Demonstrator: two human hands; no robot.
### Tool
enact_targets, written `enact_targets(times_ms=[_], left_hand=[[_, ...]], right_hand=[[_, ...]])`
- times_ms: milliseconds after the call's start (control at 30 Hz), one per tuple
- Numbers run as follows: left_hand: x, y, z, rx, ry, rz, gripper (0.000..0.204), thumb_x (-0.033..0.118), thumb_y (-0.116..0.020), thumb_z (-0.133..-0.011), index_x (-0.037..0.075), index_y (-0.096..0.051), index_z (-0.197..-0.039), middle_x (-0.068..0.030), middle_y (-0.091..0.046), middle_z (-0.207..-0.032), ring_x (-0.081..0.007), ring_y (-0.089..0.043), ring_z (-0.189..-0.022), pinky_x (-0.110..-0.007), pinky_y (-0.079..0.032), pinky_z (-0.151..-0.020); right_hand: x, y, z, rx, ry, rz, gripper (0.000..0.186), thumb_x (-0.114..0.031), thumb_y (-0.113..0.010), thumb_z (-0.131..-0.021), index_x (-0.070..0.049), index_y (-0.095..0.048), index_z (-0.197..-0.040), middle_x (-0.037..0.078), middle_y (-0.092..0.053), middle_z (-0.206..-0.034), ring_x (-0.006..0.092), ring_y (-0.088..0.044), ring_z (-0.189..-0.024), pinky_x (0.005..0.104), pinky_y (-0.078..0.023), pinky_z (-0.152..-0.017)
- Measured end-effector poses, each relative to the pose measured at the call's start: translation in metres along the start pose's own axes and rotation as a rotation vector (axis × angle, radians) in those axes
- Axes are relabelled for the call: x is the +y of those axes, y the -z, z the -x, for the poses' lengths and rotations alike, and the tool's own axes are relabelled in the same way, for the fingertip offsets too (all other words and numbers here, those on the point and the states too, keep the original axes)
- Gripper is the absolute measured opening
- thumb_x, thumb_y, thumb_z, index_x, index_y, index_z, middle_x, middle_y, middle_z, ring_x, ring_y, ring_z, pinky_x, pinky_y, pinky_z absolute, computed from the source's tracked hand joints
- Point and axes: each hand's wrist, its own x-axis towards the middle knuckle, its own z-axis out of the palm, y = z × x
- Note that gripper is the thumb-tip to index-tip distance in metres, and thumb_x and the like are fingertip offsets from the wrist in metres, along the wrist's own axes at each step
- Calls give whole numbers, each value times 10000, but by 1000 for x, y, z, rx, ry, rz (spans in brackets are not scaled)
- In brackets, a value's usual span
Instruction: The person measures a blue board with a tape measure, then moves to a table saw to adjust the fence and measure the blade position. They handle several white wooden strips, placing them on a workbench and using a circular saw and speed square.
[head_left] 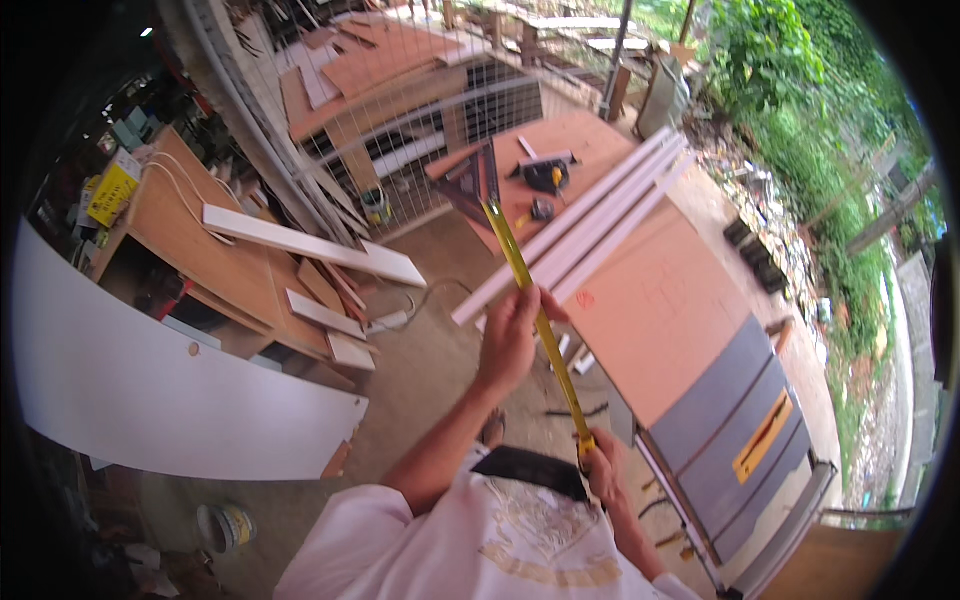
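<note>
My left hand (513,332) grips the extended yellow blade of a tape measure (555,356) around its middle. Low on the right, my right hand (605,470) holds the tape's case. The blade's far end reaches the tip of a dark triangular square (475,175) on a reddish board (580,135); whether they touch is hard to tell. A black-and-yellow tool (540,175) and a small tape measure (541,211) lie beside the square. Several long pale pink strips (610,210) lie diagonally to the right of the blade.
A table saw (690,430) with a plain board (660,280) behind it stands at right. At left are a wooden cabinet (180,250), white planks (310,250), a large white panel (130,370) and a bucket (225,525). Behind, a wire fence (390,185) fronts stacked boards; greenery lines the right.
</note>
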Motion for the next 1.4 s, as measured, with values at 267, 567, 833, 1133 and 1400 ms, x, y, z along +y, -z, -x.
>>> enact_targets(times_ms=[267, 567, 833, 1133, 1400], left_hand=[[20, 20, 101, -264, -49, -213, 411, 292, -507, -1121, -14, -653, -1354, -148, -729, -1257, -215, -635, -1268, -332, -454, -1117], [61, 144, 362, 38, 552, -853, 371, 146, -657, -1014, 50, -627, -1371, -140, -653, -1281, -232, -686, -1055, -357, -568, -907], [-18, 58, 470, 466, 758, -375, 280, 17, -569, -991, 8, -638, -1262, -162, -728, -1072, -226, -727, -866, -352, -590, -800], [-57, 16, 517, 642, 703, -237, 178, 118, -688, -972, -20, -704, -1083, -156, -751, -835, -128, -693, -699, -280, -528, -648], [-63, 4, 508, 767, 441, -584, 184, 101, -789, -870, 28, -724, -1027, -91, -751, -877, -155, -694, -710, -297, -525, -604]], right_hand=[[-69, -2, -10, -207, -3, -483, 554, -224, -551, -815, 57, -579, -1291, 112, -675, -898, 144, -611, -790, 284, -472, -709], [-74, -31, 4, -593, -384, -491, 469, -332, -542, -934, 28, -589, -1231, 128, -644, -873, 200, -619, -751, 319, -509, -691], [-71, -129, 7, -1220, -672, -247, 410, -332, -544, -983, 19, -641, -1172, 122, -675, -1002, 220, -659, -905, 345, -548, -840], [-75, -188, 49, -1521, -561, 29, 457, -330, -500, -1039, 31, -668, -1263, 106, -675, -1028, 179, -637, -885, 329, -552, -823], [-65, -182, 63, -1823, 131, 407, 591, -432, -634, -1015, 29, -627, -1383, 162, -707, -1092, 244, -662, -964, 348, -521, -948]])
